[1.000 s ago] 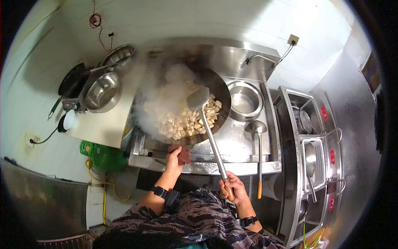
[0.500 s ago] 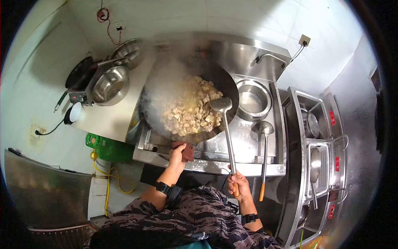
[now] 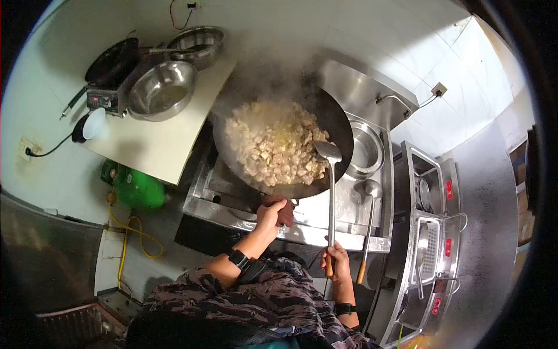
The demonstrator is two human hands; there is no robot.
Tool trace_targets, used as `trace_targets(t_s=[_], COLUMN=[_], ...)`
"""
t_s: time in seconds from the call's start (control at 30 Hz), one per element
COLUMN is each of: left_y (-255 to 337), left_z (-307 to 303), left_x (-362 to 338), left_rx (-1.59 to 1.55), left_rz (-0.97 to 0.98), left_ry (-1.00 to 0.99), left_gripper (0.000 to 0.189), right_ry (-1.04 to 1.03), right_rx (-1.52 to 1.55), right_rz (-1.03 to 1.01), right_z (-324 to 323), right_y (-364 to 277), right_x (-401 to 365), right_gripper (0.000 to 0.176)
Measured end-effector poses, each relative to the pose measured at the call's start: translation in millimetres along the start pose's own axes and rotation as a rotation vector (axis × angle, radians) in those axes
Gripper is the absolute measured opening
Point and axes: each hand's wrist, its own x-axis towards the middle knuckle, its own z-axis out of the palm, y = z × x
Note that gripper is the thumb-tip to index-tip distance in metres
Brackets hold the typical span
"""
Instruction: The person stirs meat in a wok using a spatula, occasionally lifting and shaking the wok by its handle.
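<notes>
A large dark wok [image 3: 343, 134] sits over the stove with steaming chopped pieces of food [image 3: 276, 145], perhaps meat, in it. My left hand [image 3: 268, 219] is closed around a folded brown cloth [image 3: 285, 214] at the wok's near edge, where the cloth covers whatever handle is there. In my right hand [image 3: 337, 262], fingers wrapped round its wooden grip, is a long metal wok spatula [image 3: 332, 195]. Its blade rests at the right edge of the food, inside the wok.
To the right of the wok stand a round metal pot [image 3: 365, 152] and a ladle [image 3: 370, 212]. Metal bowls [image 3: 163, 96] and a black pan [image 3: 110, 61] occupy the left counter [image 3: 157, 148]. A green gas cylinder [image 3: 139, 187] is below it. A rack [image 3: 415, 256] holds utensils at right.
The camera view has turned and shifted. The wok and my left hand with the cloth appear farther right in view. The spatula blade stays at the food's right side, and both grips hold.
</notes>
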Motion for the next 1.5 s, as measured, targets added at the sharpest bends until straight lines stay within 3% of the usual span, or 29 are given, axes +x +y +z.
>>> trace_targets(t_s=[0.17, 0.23, 0.5, 0.6, 0.7, 0.77, 0.83, 1.07, 1.5], left_y=[6.7, 7.8, 3.8, 4.3, 1.7, 3.0, 1.6, 2.9, 4.9], left_z=[4.9, 0.1, -0.3, -1.5, -2.7, 0.4, 3.4, -1.4, -0.8], left_x=[-4.7, -5.6, -3.0, -0.5, -1.2, -3.3, -4.0, -1.3, -3.6], left_rx=[0.021, 0.077, 0.043, 0.053, 0.061, 0.066, 0.044, 0.059, 0.103], left_rz=[-0.038, -0.057, -0.029, -0.032, -0.03, -0.024, 0.004, -0.017, -0.024], left_ry=[0.055, -0.05, -0.084, -0.088, -0.087, -0.092, -0.02, -0.049, -0.067], left_gripper=[0.01, 0.01, 0.009, 0.009, 0.008, 0.008, 0.009, 0.008, 0.009], right_ry=[0.098, 0.116, 0.122, 0.135, 0.125, 0.107, 0.13, 0.152, 0.124], right_rx=[-0.034, -0.071, -0.136, -0.135, -0.148, -0.212, -0.186, -0.161, -0.131], right_rz=[-0.024, -0.021, 0.001, 0.001, -0.004, -0.011, -0.006, -0.02, -0.006], right_z=[16.5, 18.8, 21.3, 25.4, 23.9, 21.9, 21.5, 16.7, 24.4], right_y=[2.7, 2.7, -7.2, -13.0, -10.2, -5.2, -2.6, 5.3, 4.6], right_x=[-15.0, -16.1, -11.8, -6.6, -4.6, -3.9, -6.1, -8.5, -12.4], right_gripper=[0.042, 0.042, 0.047, 0.038, 0.04, 0.054, 0.055, 0.058, 0.048])
